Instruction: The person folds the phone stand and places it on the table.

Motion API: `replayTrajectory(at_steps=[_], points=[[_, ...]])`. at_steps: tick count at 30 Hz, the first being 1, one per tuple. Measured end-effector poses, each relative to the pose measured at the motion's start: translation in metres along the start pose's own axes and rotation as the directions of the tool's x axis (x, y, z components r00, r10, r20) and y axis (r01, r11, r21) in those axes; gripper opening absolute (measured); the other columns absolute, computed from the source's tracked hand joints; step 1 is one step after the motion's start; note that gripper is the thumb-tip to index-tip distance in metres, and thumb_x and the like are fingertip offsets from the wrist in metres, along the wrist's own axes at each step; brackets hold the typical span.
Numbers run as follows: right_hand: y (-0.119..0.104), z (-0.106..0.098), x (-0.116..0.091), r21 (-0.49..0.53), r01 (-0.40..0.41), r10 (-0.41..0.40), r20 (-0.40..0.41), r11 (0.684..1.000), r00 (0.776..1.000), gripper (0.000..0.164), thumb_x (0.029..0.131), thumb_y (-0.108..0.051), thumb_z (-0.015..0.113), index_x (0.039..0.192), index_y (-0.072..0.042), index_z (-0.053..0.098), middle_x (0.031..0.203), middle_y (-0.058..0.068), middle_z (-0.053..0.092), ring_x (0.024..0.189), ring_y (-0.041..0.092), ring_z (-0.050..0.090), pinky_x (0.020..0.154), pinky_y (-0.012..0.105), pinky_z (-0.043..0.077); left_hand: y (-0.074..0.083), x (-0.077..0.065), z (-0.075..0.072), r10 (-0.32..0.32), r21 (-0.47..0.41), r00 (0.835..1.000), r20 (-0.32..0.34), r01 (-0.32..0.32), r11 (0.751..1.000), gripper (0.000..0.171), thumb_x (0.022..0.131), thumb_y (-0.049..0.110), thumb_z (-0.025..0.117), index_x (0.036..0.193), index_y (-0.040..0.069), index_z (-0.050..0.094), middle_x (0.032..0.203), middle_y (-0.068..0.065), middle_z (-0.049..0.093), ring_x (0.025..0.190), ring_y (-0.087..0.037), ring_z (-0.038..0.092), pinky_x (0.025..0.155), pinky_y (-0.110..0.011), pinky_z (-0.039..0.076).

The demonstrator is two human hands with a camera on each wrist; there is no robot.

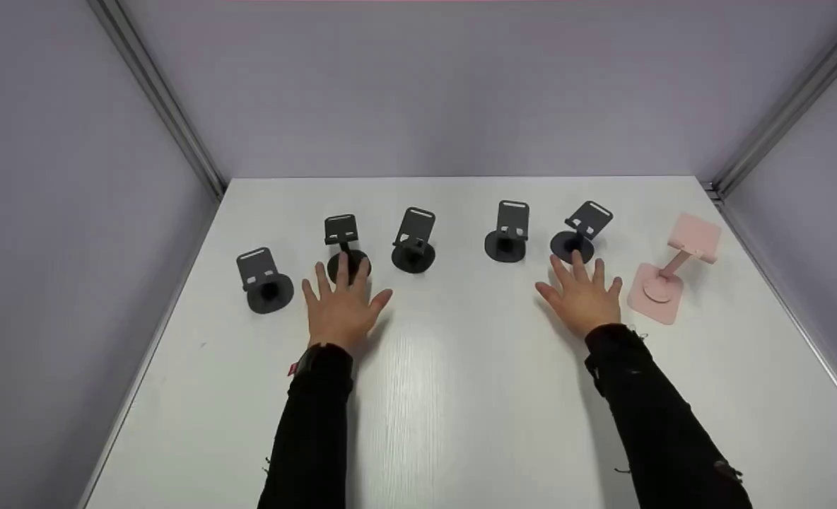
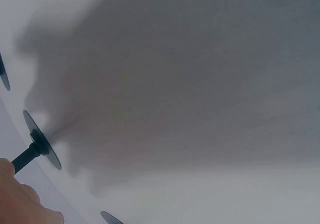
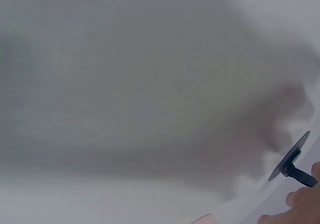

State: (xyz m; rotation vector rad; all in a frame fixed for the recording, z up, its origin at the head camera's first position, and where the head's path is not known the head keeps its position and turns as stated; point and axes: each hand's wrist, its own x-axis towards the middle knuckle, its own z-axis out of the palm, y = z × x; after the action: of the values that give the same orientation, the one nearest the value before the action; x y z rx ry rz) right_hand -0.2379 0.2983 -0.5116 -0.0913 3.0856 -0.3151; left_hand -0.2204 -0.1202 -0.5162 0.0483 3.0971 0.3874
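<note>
My left hand (image 1: pixel 342 311), fingers spread and palm down, hovers above the table in front of a black phone stand (image 1: pixel 341 230). In the head view its fingertips overlap that stand's round base; the left wrist view shows the base (image 2: pixel 45 146) behind the hand. Likewise spread, my right hand (image 1: pixel 584 304) is just before another black phone stand (image 1: pixel 589 218), whose base (image 3: pixel 289 156) appears in the right wrist view. Neither hand holds anything. To the right hand's right stands a pink phone stand (image 1: pixel 659 288) with a squarish base.
More black phone stands line the table's far half: one at far left (image 1: pixel 268 291), one left of centre (image 1: pixel 413 240) and one right of centre (image 1: pixel 507 240). Grey-white panels (image 1: pixel 461 85) enclose the white table (image 1: pixel 425 396) at the back and both sides.
</note>
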Motion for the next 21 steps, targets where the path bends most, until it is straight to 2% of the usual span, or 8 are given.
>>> replayTrajectory(at_steps=[11,21], points=[[-0.011,-0.001,0.003,0.004,0.019,-0.019,0.007,1.0,1.0,0.08,0.102,-0.07,0.035,0.164,-0.022,0.024,0.169,0.022,0.013,0.15,0.058,0.005,0.111,0.082,0.004,0.0,0.002,-0.01,0.005,-0.012,1.0,0.021,-0.005,1.0,0.083,0.097,0.078,0.028,0.165,0.032,0.016,0.172,-0.008,0.004,0.155,-0.049,-0.001,0.12,-0.071,0.002],[-0.022,-0.007,0.009,0.011,0.07,-0.071,0.016,0.997,0.997,0.081,0.101,-0.072,0.034,0.164,-0.022,0.023,0.17,0.019,0.011,0.152,0.056,0.001,0.112,0.081,0.004,0.0,-0.002,-0.017,0.046,-0.028,0.999,-0.004,-0.046,0.999,0.081,0.098,0.074,0.036,0.164,0.029,0.022,0.172,-0.01,0.011,0.155,-0.049,0.004,0.12,-0.072,0.006]])
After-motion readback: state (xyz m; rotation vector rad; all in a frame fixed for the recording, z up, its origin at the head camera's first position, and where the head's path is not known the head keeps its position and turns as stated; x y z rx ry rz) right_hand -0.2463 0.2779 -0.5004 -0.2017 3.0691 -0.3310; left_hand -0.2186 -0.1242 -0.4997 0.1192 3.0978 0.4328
